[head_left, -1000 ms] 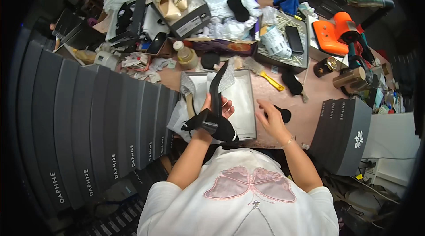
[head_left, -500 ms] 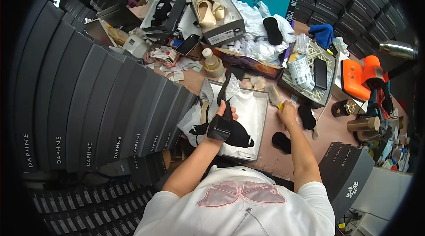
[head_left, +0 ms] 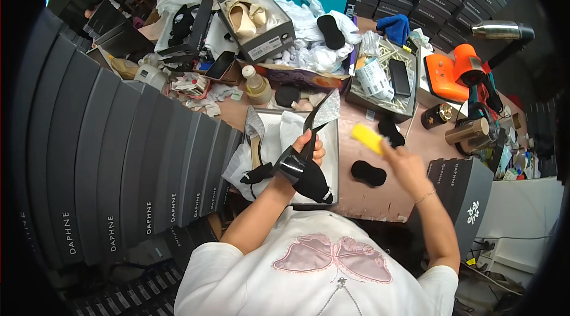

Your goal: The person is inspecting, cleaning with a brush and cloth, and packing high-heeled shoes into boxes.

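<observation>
My left hand (head_left: 314, 148) is wrapped round a black high-heeled shoe (head_left: 312, 180), its glossy block heel turned toward me and a silvery lining at its upper end. It is held over an open shoebox (head_left: 333, 191) lined with white paper. A second shoe (head_left: 255, 132) with a silvery lining lies at the box's left side. To the right of the box, my right hand (head_left: 407, 167) is closed on a yellow brush (head_left: 368, 138), held above the table. Motion smears this hand slightly, and the bristles cannot be made out.
Stacked dark shoeboxes (head_left: 136, 156) wall the left side. Black pads (head_left: 368, 173) lie on the table (head_left: 356, 203). Behind are a glue bottle (head_left: 256, 86), a box of white sticks (head_left: 380, 108) and an orange device (head_left: 445, 75). A dark box (head_left: 460, 197) stands at right.
My right hand has lifted the brush off the table, turning its yellow side into view. My left hand still holds the shoe, now tilted a little differently. The whole view has shifted.
</observation>
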`<state>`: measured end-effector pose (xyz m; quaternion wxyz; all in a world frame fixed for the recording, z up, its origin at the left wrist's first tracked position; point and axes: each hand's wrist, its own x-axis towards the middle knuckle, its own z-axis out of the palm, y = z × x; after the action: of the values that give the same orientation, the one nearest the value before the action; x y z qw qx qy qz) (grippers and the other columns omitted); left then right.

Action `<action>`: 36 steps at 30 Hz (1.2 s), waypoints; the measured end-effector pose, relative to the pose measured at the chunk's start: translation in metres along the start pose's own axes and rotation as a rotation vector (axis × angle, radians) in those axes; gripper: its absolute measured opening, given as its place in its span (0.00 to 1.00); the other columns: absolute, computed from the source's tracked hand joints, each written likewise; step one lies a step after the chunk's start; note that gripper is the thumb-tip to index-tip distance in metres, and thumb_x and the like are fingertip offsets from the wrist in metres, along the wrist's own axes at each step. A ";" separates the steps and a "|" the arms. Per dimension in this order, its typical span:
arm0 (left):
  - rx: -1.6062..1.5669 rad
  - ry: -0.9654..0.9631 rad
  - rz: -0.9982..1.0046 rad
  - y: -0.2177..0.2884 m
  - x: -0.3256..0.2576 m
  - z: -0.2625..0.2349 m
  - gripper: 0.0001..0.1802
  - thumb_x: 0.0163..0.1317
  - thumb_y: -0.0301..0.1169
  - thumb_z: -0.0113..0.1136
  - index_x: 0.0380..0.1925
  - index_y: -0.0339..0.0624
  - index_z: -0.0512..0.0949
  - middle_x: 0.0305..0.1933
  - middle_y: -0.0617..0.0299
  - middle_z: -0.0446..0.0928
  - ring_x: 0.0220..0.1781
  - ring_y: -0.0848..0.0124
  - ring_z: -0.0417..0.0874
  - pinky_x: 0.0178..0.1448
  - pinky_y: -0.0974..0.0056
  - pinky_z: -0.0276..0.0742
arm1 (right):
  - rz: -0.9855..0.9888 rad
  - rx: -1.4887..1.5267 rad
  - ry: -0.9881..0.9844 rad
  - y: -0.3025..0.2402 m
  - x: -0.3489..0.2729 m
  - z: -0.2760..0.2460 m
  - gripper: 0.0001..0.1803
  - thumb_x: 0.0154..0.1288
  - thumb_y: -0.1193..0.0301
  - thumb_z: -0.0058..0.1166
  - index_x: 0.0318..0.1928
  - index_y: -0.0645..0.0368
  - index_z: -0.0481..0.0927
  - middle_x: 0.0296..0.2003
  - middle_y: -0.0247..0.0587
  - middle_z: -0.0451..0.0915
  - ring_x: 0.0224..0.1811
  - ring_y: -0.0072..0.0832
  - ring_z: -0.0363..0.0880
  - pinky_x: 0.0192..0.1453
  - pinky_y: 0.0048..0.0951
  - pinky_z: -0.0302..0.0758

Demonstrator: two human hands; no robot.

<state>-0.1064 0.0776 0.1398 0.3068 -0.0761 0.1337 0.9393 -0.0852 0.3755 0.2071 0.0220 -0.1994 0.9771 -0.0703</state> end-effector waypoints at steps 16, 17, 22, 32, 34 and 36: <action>1.465 0.419 0.141 -0.010 -0.031 -0.063 0.19 0.63 0.41 0.61 0.38 0.33 0.76 0.29 0.60 0.79 0.31 0.72 0.80 0.37 0.69 0.74 | 0.318 0.935 0.111 -0.064 -0.019 0.082 0.24 0.69 0.71 0.52 0.65 0.58 0.69 0.27 0.29 0.73 0.27 0.16 0.68 0.34 0.20 0.69; 1.651 0.394 0.246 -0.004 -0.046 -0.063 0.19 0.62 0.39 0.61 0.39 0.30 0.78 0.31 0.54 0.81 0.34 0.67 0.82 0.40 0.66 0.76 | 0.252 0.905 0.134 -0.066 -0.024 0.095 0.24 0.69 0.71 0.52 0.65 0.58 0.69 0.26 0.29 0.72 0.27 0.15 0.67 0.33 0.19 0.68; 1.894 0.998 0.017 0.074 -0.085 -0.114 0.30 0.59 0.46 0.60 0.52 0.30 0.72 0.47 0.35 0.77 0.51 0.46 0.79 0.55 0.50 0.73 | 0.436 1.121 -0.048 -0.078 -0.031 0.097 0.23 0.68 0.73 0.53 0.63 0.59 0.71 0.26 0.30 0.73 0.26 0.15 0.68 0.32 0.18 0.69; 1.278 0.914 0.118 0.091 -0.109 -0.131 0.54 0.46 0.34 0.74 0.69 0.34 0.50 0.37 0.55 0.79 0.28 0.72 0.80 0.33 0.67 0.76 | 0.200 1.071 -0.232 -0.104 -0.015 0.079 0.23 0.66 0.72 0.55 0.62 0.59 0.72 0.26 0.34 0.74 0.27 0.18 0.68 0.34 0.21 0.69; 1.066 0.877 0.279 0.080 -0.116 -0.093 0.50 0.48 0.34 0.75 0.66 0.33 0.54 0.35 0.58 0.78 0.29 0.73 0.79 0.33 0.67 0.75 | 0.205 1.096 -0.286 -0.108 -0.014 0.062 0.23 0.66 0.73 0.55 0.62 0.60 0.72 0.26 0.36 0.74 0.27 0.18 0.68 0.35 0.21 0.69; 0.908 0.776 0.471 0.067 -0.111 -0.086 0.32 0.50 0.33 0.75 0.52 0.36 0.70 0.35 0.61 0.77 0.32 0.75 0.79 0.33 0.68 0.74 | 0.119 1.078 -0.248 -0.128 -0.005 0.035 0.23 0.66 0.73 0.54 0.62 0.60 0.72 0.26 0.39 0.75 0.27 0.18 0.70 0.35 0.22 0.70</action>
<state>-0.0523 -0.0613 0.0961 0.0233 -0.2415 0.6324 0.7357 -0.0288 0.2558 0.1909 0.2399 -0.1110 0.8024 -0.5351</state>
